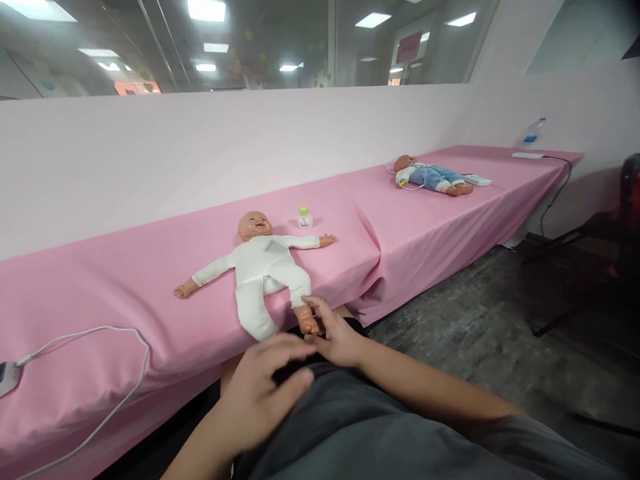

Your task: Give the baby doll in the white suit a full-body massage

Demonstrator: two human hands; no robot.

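Observation:
A baby doll (256,263) in a white bodysuit lies on its back on the pink-covered table (195,340), arms spread and legs toward me. My right hand (337,337) is beside the doll's bare foot (309,323), fingers apart and curved, the fingertips at the ankle; I cannot tell how firmly they touch. Below the other leg, my left hand (265,383) hovers over my lap with thumb and fingers apart, holding nothing and slightly blurred. That leg's foot is hidden from sight. Near the doll's head stands a small bottle (305,219) with a green cap.
Farther right lies another doll (427,176) in blue trousers, with a white device (477,180) by its feet. A water bottle (534,131) and a power strip (527,155) are at the far end. A white cable (143,363) crosses the left side. Chairs (590,240) stand right.

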